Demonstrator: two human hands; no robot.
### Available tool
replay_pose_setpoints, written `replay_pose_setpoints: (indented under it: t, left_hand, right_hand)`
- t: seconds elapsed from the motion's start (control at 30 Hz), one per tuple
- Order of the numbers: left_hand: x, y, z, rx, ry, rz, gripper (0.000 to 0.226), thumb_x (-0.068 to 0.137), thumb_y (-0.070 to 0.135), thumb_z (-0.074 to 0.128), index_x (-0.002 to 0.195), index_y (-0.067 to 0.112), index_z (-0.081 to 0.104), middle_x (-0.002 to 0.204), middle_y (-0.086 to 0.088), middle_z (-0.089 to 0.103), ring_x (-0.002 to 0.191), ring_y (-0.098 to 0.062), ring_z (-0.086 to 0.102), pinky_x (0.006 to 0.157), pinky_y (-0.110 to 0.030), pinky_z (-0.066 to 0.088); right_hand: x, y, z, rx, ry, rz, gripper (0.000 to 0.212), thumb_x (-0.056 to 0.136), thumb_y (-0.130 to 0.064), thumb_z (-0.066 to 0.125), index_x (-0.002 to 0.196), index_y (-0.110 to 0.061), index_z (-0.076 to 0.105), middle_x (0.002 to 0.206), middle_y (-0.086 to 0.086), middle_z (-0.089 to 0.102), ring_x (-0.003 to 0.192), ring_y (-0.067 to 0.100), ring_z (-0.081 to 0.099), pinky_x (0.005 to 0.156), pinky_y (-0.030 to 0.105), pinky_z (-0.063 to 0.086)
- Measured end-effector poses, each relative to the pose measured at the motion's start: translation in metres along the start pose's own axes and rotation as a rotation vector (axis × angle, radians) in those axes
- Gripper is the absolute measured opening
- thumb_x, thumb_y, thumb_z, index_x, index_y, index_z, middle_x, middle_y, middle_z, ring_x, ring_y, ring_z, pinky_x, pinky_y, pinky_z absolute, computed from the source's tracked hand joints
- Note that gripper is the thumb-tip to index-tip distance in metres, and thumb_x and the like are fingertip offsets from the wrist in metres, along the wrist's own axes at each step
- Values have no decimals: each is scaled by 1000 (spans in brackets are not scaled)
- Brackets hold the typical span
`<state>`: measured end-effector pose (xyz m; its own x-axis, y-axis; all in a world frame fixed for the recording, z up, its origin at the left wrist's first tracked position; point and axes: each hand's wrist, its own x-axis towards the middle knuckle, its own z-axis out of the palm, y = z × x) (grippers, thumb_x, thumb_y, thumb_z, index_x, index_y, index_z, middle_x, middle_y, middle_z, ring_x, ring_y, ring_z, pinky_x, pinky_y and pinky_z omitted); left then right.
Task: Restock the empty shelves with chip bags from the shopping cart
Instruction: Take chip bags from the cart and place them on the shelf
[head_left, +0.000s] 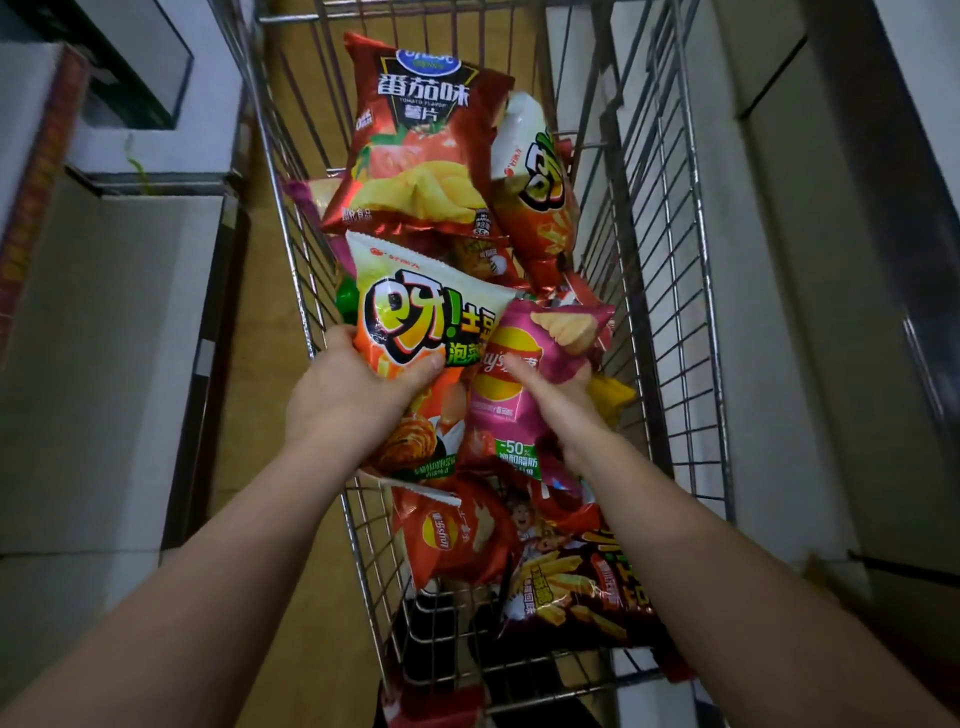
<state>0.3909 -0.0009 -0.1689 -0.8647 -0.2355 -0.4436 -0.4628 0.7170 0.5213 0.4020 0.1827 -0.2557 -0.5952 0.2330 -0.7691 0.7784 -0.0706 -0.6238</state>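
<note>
Both hands in the shopping cart (332, 218), each on a chip bag.
Left hand (348, 395) grip closed on white-orange bag (415, 332); right hand (566, 400) grip pinches pink bag (519, 395), fingers partly hidden behind it. Bags below them overlap, labels cut off.

We see a shopping cart (670, 291) of bright, thin metal wire. The chip bags in it, such as the red tomato bag (415, 135) and the pink bag (524, 379), look like glossy, crinkled plastic film. The shelves (104, 332) beside us look matt, smooth and pale.
</note>
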Motion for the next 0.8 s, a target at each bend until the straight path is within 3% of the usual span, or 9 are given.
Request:
replay_pose_setpoints:
  t: [0.07, 0.2, 0.27, 0.37, 0.57, 0.73, 0.8]
  left_hand:
    - [0, 1, 1, 37, -3, 3, 83, 72, 64, 64, 135, 16, 39, 126, -9, 57, 113, -32, 56, 88, -40, 47]
    - [-2, 2, 0, 36, -37, -6, 79, 72, 63, 65, 133, 18, 43, 124, -7, 59, 112, -30, 57, 85, -36, 46]
    - [-4, 3, -3, -3, -28, -5, 75, 71, 63, 65, 130, 19, 47, 122, -6, 60, 111, -29, 57, 87, -37, 46]
    - [-9, 6, -9, -64, 1, 7, 70, 70, 62, 67, 123, 19, 52, 117, -5, 62, 108, -27, 58, 86, -36, 47]
    - [-22, 19, -22, -167, 45, 55, 72, 69, 60, 70, 125, 20, 50, 117, -4, 61, 108, -27, 58, 88, -37, 46]
    - [-36, 36, -38, -250, 106, 127, 73, 67, 60, 71, 125, 21, 50, 120, -3, 61, 109, -27, 57, 93, -39, 47]
    - [-42, 46, -46, -291, 145, 167, 72, 68, 58, 71, 126, 22, 50, 120, -2, 61, 110, -25, 57, 93, -38, 46]
  right_hand:
    - [4, 10, 7, 24, 43, 8, 120, 64, -39, 83, 150, -21, 2, 145, 5, 41, 130, 27, 43, 107, 44, 36]
    - [5, 20, 12, 132, 83, 82, 86, 61, -24, 87, 133, -12, 41, 122, 7, 62, 103, 25, 63, 77, 31, 51]
    - [2, 20, 10, 168, 85, 67, 71, 60, -26, 87, 119, -10, 52, 112, 7, 67, 96, 26, 66, 81, 38, 55]
    - [-12, 14, 4, 235, 110, 32, 73, 56, -33, 87, 116, -9, 51, 106, 7, 67, 93, 27, 67, 85, 43, 55]
    - [-44, -9, -2, 251, 152, -134, 74, 68, -23, 83, 128, -12, 42, 112, 7, 64, 92, 24, 66, 67, 30, 54]
    - [-75, -44, -3, 227, 152, -305, 118, 43, -46, 84, 142, -15, 26, 131, 9, 56, 114, 29, 58, 94, 49, 50]
    - [-86, -60, -9, 214, 143, -369, 112, 53, -40, 85, 143, -14, 25, 131, 8, 55, 114, 28, 58, 95, 48, 50]
